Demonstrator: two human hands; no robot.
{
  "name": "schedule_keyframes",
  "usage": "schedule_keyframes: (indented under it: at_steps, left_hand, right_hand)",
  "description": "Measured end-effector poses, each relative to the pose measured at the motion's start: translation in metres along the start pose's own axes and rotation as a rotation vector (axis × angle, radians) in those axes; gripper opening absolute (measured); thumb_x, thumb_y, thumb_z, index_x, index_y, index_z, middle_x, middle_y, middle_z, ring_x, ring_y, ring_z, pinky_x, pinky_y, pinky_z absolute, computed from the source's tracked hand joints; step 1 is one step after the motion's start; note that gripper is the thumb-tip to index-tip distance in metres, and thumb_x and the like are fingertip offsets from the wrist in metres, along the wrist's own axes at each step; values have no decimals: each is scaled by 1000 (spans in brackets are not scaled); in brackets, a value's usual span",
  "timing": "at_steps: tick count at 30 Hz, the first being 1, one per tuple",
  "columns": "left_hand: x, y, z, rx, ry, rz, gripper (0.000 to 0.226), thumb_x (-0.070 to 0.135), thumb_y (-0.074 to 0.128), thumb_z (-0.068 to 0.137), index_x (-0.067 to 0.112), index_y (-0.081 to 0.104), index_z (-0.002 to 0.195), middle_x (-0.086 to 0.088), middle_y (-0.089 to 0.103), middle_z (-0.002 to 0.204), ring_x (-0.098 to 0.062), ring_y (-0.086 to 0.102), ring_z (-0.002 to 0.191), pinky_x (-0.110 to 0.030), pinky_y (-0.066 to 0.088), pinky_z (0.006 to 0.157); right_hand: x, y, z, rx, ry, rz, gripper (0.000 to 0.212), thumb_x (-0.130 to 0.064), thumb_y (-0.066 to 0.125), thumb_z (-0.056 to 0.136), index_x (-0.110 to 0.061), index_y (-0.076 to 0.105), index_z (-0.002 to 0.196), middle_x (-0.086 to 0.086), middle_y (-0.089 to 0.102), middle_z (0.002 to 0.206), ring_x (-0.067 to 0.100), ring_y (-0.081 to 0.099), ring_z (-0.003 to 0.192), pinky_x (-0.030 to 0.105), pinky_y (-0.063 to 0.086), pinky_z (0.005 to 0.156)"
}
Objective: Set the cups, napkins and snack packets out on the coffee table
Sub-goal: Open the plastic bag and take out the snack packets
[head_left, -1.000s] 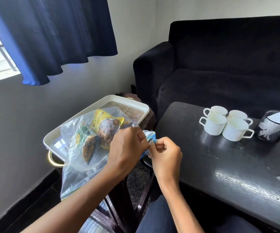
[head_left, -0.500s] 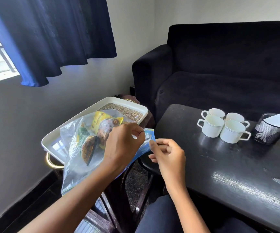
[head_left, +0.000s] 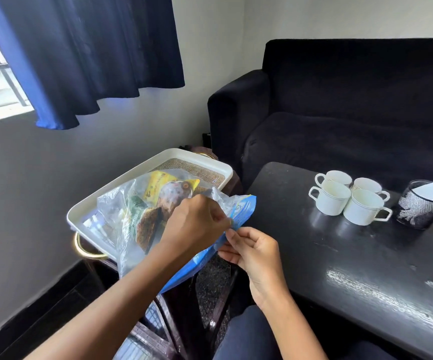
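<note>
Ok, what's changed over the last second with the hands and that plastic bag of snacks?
The two hands have drawn apart along the bag's blue top edge: a second ago they pinched it close together, now the left hand and right hand hold opposite sides and the clear bag mouth gapes wider. The bag still sits over the white tray. The four cups and the napkin holder on the coffee table have not moved.

Four white cups (head_left: 350,197), one napkin holder (head_left: 416,211), one tray (head_left: 106,201), one clear bag (head_left: 142,216) of several snack packets (head_left: 158,187), two hands (head_left: 197,224).
</note>
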State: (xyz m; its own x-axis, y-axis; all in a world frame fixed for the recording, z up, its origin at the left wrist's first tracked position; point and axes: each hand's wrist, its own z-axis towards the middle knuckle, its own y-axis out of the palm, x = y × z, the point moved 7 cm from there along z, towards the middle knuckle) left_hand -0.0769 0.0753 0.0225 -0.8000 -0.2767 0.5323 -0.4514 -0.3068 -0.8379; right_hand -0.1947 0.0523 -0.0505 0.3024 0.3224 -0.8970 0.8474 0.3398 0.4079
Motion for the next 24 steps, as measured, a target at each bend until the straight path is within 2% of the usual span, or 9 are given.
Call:
schedule_keyframes:
  at_steps: [5, 8, 13, 17, 19, 22, 24]
  left_hand:
    - [-7, -6, 5, 65, -20, -101, 17, 14, 60, 83, 3, 69, 75, -18, 69, 73, -38, 61, 66, -41, 56, 68]
    - [-17, -11, 8, 124, -65, -168, 16, 12, 58, 83, 1, 67, 76, -17, 69, 73, -31, 70, 68, -45, 58, 65]
    - [-25, -17, 8, 198, -103, -227, 18, 14, 59, 87, 6, 65, 72, -4, 68, 64, -12, 68, 51, -38, 58, 59]
    - [-18, -18, 7, 234, -77, -265, 18, 19, 61, 86, 8, 67, 73, -4, 68, 65, -23, 69, 61, -43, 57, 66]
    - [-17, -19, 7, 246, -72, -300, 17, 20, 62, 85, 10, 67, 73, -2, 68, 66, -22, 69, 60, -45, 57, 67]
    - [-13, -18, 6, 201, -64, -302, 16, 26, 66, 82, 14, 68, 71, -1, 68, 64, -14, 68, 56, -40, 58, 64]
    - [-12, -13, 5, 104, -78, -166, 21, 41, 71, 73, 21, 67, 69, 6, 66, 62, -10, 66, 59, -29, 53, 58]
  right_hand:
    - [1, -1, 3, 15, -11, 36, 7, -2, 61, 86, 1, 67, 83, 8, 73, 65, 13, 69, 58, 21, 56, 54]
    - [2, -8, 4, 74, -20, 34, 9, -3, 61, 87, 1, 68, 82, 11, 72, 68, 15, 69, 60, 21, 55, 54]
    - [5, -13, 2, 137, -12, 79, 11, -4, 61, 88, 6, 66, 89, 13, 70, 70, 15, 68, 58, 22, 57, 55]
    - [9, 2, -2, 82, 40, 114, 16, -11, 64, 87, 5, 64, 88, 10, 68, 64, 17, 67, 56, 23, 56, 52]
    - [12, 12, -5, 22, 72, 64, 12, -10, 64, 86, 1, 65, 84, 8, 68, 63, 17, 66, 54, 22, 55, 51]
    - [16, 18, -9, -6, 81, 21, 8, -3, 62, 86, -1, 65, 79, 7, 66, 62, 15, 64, 50, 22, 54, 50]
    - [15, 15, -8, 18, 75, 42, 9, 1, 59, 87, 0, 64, 80, 6, 65, 59, 13, 63, 48, 22, 55, 49]
